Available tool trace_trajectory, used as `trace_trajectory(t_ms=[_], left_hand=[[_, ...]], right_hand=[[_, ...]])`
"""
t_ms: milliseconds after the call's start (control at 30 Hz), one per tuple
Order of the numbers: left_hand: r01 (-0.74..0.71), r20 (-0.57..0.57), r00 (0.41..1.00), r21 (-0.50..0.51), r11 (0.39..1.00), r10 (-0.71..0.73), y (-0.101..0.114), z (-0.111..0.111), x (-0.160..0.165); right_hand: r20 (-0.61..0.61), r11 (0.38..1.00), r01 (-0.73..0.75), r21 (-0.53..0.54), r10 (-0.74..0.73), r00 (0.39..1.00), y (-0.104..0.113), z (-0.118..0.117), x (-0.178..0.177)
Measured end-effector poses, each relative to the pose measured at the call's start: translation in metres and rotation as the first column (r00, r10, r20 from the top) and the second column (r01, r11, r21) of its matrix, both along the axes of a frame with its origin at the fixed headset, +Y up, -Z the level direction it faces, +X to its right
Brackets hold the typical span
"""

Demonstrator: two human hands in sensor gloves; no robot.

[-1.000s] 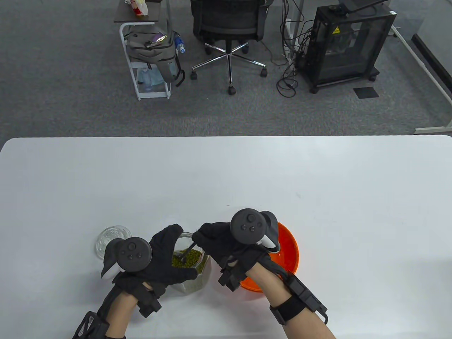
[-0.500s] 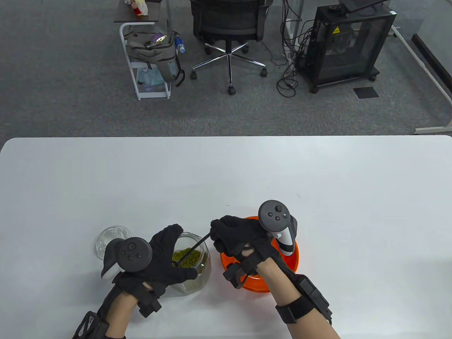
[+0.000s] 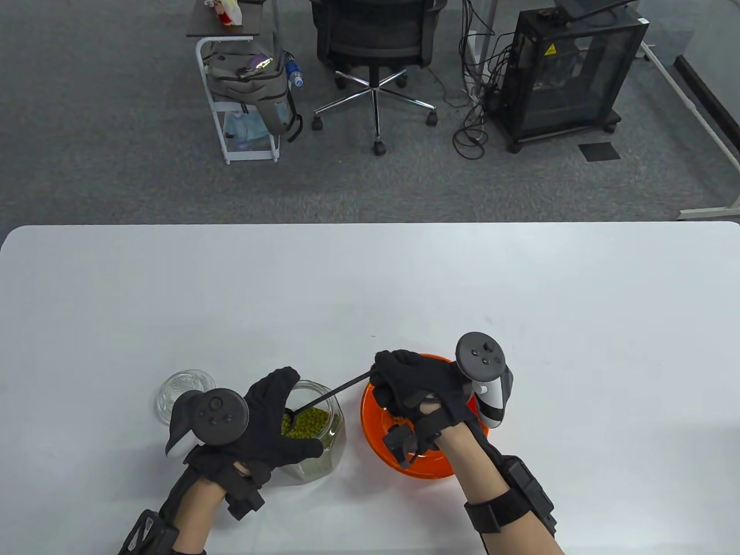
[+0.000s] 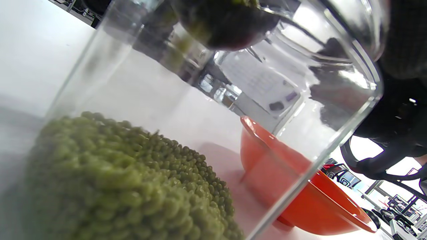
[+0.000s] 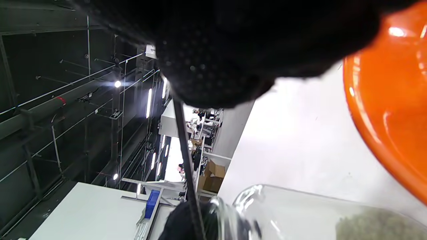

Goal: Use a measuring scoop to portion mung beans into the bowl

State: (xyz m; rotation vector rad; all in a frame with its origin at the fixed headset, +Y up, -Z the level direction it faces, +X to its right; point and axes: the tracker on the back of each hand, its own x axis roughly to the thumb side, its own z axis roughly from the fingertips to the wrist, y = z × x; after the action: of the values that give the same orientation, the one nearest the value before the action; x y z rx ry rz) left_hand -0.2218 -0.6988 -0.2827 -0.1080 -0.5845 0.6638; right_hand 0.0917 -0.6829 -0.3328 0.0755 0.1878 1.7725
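— Where is the scoop (image 3: 326, 395) now?

— My right hand (image 3: 417, 388) pinches its handle end over the orange bowl (image 3: 376, 430). The handle slants down-left, and its cup sits at the jar (image 3: 315, 430) mouth above the mung beans (image 3: 309, 422).

— And the left hand (image 3: 272, 422)?

— Its fingers curl around the jar on the surface. The bowl lies just right.

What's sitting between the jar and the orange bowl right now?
Only a narrow strip of bare white table separates the jar from the orange bowl; the black scoop handle crosses above that gap. The table view shows it.
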Motion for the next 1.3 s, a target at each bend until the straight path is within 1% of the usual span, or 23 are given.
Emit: trace_trajectory(t_ms=[233,800,1100,1300], left_hand=[[0.000,0.000,1.000,0.000,1.000,0.000,0.000,0.000,0.000],[0.000,0.001,1.000,-0.001,1.000,0.000,0.000,0.000,0.000],[0.000,0.001,1.000,-0.001,1.000,0.000,0.000,0.000,0.000],[-0.001,0.002,1.000,-0.001,1.000,0.001,0.000,0.000,0.000]], right_hand=[[0.021,0.999,0.050,-0.008,-0.050,0.999,0.000,-0.001,0.010],[0.043,0.995,0.091,-0.038,-0.089,0.995,0.000,0.000,0.038],[0.054,0.989,0.145,-0.032,-0.143,0.988,0.004,0.003,0.060],[0.068,0.983,0.182,-0.027,-0.180,0.981,0.006,0.006,0.084]])
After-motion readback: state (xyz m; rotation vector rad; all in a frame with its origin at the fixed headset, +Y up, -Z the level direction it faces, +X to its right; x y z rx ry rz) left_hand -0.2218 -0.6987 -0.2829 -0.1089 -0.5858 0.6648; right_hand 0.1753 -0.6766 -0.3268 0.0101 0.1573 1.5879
